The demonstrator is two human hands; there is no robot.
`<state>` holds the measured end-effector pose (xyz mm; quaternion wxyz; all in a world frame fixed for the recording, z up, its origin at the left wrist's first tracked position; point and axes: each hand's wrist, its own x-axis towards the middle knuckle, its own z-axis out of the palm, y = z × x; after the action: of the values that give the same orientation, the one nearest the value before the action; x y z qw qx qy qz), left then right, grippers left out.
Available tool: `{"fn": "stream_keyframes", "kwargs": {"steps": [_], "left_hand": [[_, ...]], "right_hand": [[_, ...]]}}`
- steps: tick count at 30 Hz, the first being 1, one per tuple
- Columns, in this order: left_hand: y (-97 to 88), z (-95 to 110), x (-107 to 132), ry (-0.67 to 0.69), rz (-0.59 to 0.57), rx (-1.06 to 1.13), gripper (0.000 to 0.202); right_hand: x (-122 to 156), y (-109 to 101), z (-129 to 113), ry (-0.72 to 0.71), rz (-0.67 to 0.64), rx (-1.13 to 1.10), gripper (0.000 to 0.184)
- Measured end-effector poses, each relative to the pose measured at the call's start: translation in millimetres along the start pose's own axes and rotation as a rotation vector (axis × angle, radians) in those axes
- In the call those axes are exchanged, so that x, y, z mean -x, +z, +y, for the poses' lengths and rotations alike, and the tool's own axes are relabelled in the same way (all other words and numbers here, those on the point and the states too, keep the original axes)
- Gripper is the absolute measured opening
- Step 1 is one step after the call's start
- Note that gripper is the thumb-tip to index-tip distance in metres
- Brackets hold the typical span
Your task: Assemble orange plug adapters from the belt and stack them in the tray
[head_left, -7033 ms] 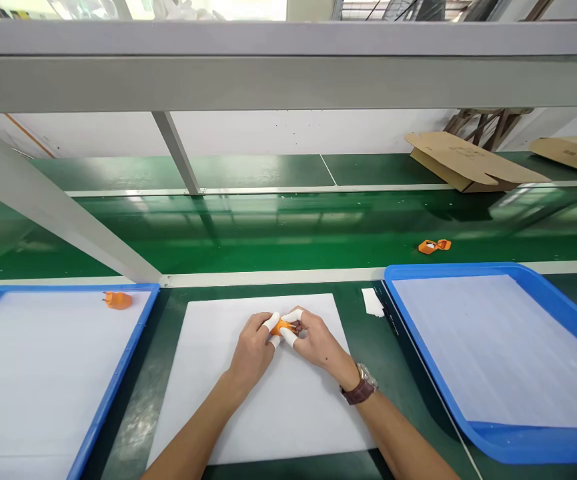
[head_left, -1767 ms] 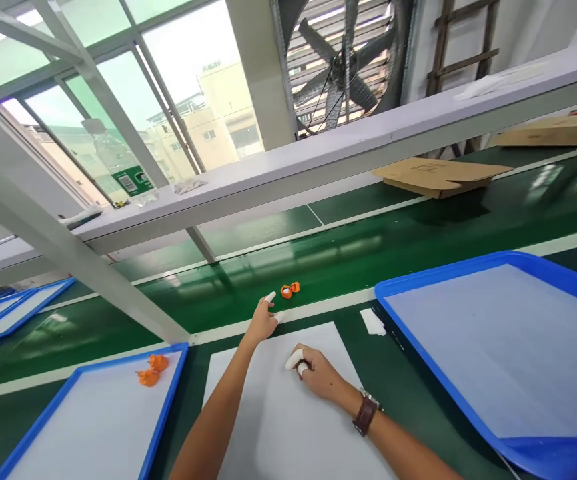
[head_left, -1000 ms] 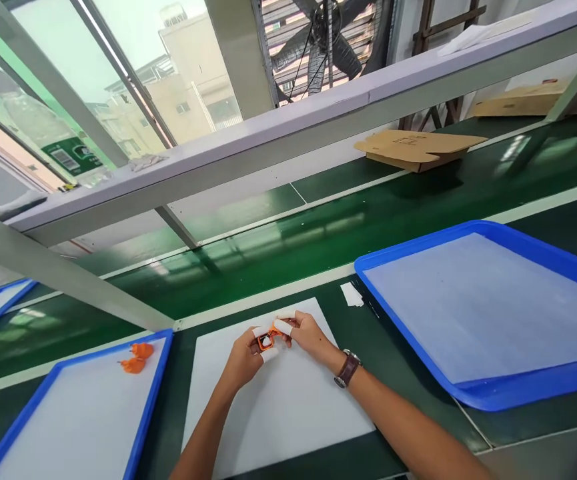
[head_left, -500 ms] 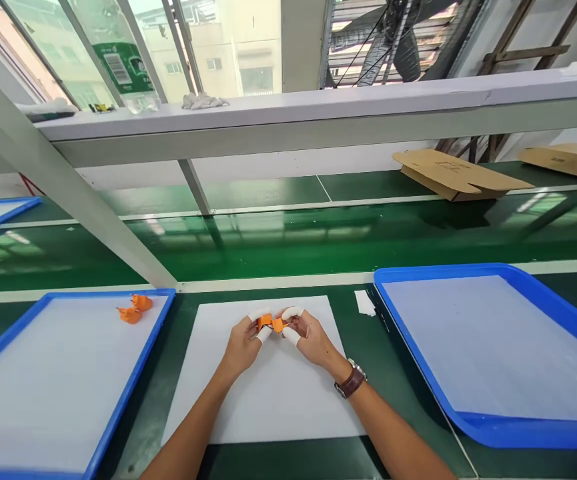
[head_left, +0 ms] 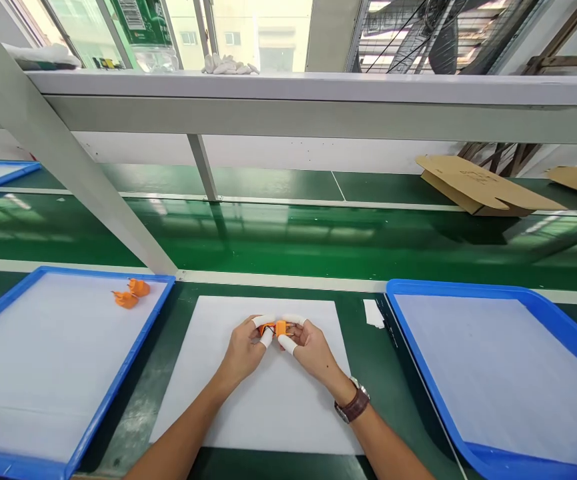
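A small orange plastic part point(head_left: 276, 327) is pinched between both my hands above a white foam sheet point(head_left: 263, 407). My left hand point(head_left: 245, 347) grips its left side and my right hand point(head_left: 305, 343) grips its right side. White finger cots cover the fingertips of both hands. A brown watch is on my right wrist. Two more orange parts point(head_left: 131, 294) lie at the far corner of the blue tray on the left point(head_left: 113, 400), on its white liner.
A second blue tray point(head_left: 448, 427) with a white liner lies at the right. A small white scrap point(head_left: 372, 313) rests between it and the sheet. Beyond runs a glossy green conveyor belt point(head_left: 288, 240), with a slanted grey frame post point(head_left: 68, 173) and flattened cardboard boxes point(head_left: 483, 187) behind.
My left hand reached out to the belt, took the orange part there and brought it back; both hands now hold it over the sheet. A second orange part lies in the left tray.
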<state>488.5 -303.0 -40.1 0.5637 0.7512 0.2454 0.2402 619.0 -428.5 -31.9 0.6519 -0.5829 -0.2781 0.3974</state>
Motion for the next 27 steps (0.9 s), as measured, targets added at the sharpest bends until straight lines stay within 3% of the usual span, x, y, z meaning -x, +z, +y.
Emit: {"fn": "stream_keyframes", "kwargs": {"steps": [7, 14, 17, 19, 22, 27], "left_hand": [[-1.7, 7, -2, -0.080, -0.110, 0.110, 0.039], [7.6, 1, -1, -0.042, 0.071, 0.076, 0.025], [4.2, 0, 0, -0.037, 0.055, 0.063, 0.025], [-0.9, 2, 1, -0.032, -0.032, 0.070, 0.035], [-6.4, 3, 2, 0.030, -0.142, 0.017, 0.048], [-1.3, 5, 5, 0.202, -0.057, -0.220, 0.041]], "right_hand": [[-3, -4, 9, -0.134, 0.105, 0.225, 0.031], [7, 5, 1, -0.314, 0.074, 0.371, 0.019], [6, 5, 3, -0.283, 0.083, 0.362, 0.018], [3, 3, 5, -0.252, 0.105, 0.352, 0.019], [0, -1, 4, -0.249, 0.130, 0.358, 0.019], [6, -2, -4, -0.337, 0.129, 0.498, 0.016]]}}
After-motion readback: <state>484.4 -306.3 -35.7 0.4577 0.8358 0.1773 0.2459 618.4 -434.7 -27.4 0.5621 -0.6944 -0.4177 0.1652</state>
